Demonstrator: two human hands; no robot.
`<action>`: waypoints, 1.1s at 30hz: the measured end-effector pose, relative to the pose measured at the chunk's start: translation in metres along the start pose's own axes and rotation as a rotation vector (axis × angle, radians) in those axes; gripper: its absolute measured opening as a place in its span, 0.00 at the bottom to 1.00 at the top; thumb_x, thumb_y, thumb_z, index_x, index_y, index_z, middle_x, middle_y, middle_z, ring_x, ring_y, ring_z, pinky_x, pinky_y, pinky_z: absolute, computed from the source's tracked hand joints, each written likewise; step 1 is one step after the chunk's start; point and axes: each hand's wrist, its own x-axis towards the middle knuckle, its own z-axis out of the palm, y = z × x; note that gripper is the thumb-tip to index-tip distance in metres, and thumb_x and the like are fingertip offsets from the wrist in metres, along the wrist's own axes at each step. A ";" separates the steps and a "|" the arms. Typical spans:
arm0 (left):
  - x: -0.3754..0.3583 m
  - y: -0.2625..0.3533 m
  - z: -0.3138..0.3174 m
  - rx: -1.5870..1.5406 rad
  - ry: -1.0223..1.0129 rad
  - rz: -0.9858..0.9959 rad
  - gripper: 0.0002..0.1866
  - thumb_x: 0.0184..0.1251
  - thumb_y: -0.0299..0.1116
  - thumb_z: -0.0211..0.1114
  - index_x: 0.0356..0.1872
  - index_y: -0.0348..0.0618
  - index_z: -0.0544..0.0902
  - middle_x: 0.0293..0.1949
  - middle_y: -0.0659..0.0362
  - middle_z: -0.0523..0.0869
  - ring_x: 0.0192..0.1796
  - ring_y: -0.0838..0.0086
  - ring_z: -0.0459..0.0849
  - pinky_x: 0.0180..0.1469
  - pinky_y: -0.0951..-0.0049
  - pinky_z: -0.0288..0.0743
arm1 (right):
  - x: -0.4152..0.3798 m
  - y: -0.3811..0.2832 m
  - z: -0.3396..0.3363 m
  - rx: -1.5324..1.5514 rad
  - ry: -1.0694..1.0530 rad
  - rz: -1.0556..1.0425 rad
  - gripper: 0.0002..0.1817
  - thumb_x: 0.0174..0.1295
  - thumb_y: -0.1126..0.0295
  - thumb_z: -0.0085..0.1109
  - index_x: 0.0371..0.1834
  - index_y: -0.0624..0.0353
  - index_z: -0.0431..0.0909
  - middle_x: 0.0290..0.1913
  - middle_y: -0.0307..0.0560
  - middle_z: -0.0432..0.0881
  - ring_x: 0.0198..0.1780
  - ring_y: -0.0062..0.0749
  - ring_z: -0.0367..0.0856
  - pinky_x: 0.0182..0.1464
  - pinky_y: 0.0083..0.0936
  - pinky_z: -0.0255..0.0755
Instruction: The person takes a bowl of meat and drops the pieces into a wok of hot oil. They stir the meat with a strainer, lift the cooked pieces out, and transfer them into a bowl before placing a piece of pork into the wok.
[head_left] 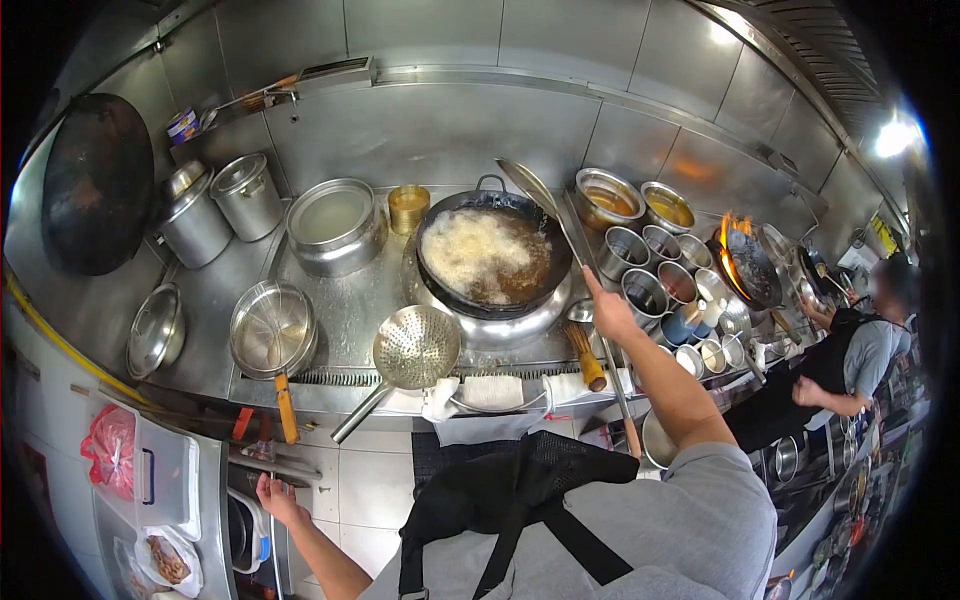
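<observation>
In my right hand (612, 310) is a long-handled ladle (530, 188), its metal head seen nearly edge-on above the wok's right rim and its wooden end low by my body. Below the head, pale food bubbles in oil in the black wok (462, 305). My left hand (280, 498) hangs low at the left, fingers loosely bent and apart, with nothing visible in it, near the side counter's metal edge. In front of the wok lies a perforated strainer (416, 346), with a wire-mesh strainer (272, 330) further left.
Lidded metal pots (245, 197) and a large pot (337, 228) stand left of the wok. Seasoning tins (626, 250) crowd the right. Flames (730, 265) rise around another wok (752, 270), near a co-worker (850, 360). A bamboo brush (586, 358) lies by the front edge.
</observation>
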 end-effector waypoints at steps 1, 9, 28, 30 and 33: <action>-0.003 -0.001 0.002 -0.001 0.012 0.022 0.13 0.68 0.32 0.56 0.52 0.55 0.75 0.45 0.68 0.78 0.43 0.80 0.73 0.43 0.69 0.69 | 0.004 0.005 0.007 -0.071 0.015 -0.018 0.48 0.53 0.83 0.45 0.78 0.40 0.38 0.46 0.70 0.80 0.44 0.61 0.82 0.46 0.52 0.75; -0.026 0.010 0.019 0.019 -0.007 0.040 0.16 0.64 0.27 0.55 0.53 0.52 0.74 0.45 0.68 0.76 0.42 0.82 0.73 0.41 0.74 0.68 | 0.040 0.057 0.054 -0.189 -0.065 0.021 0.48 0.59 0.80 0.47 0.77 0.27 0.37 0.46 0.66 0.82 0.47 0.59 0.83 0.51 0.49 0.76; -0.057 0.011 -0.019 0.130 0.058 0.072 0.16 0.68 0.33 0.56 0.56 0.53 0.73 0.45 0.67 0.76 0.42 0.78 0.74 0.38 0.73 0.68 | 0.084 0.043 0.052 0.068 -0.035 0.033 0.45 0.58 0.80 0.45 0.77 0.29 0.45 0.51 0.67 0.80 0.52 0.59 0.80 0.56 0.48 0.73; -0.055 0.009 -0.023 0.121 0.069 0.063 0.16 0.67 0.34 0.57 0.55 0.54 0.73 0.44 0.67 0.77 0.42 0.79 0.74 0.38 0.74 0.67 | 0.093 0.035 0.057 0.081 -0.031 0.005 0.44 0.58 0.79 0.46 0.77 0.29 0.46 0.53 0.66 0.79 0.54 0.58 0.79 0.57 0.47 0.72; -0.060 0.010 -0.027 0.109 0.084 0.057 0.16 0.67 0.35 0.57 0.55 0.54 0.73 0.42 0.68 0.77 0.41 0.79 0.74 0.38 0.74 0.67 | 0.098 0.021 0.069 0.103 -0.068 -0.046 0.44 0.58 0.80 0.46 0.77 0.30 0.47 0.54 0.65 0.78 0.55 0.57 0.78 0.58 0.46 0.72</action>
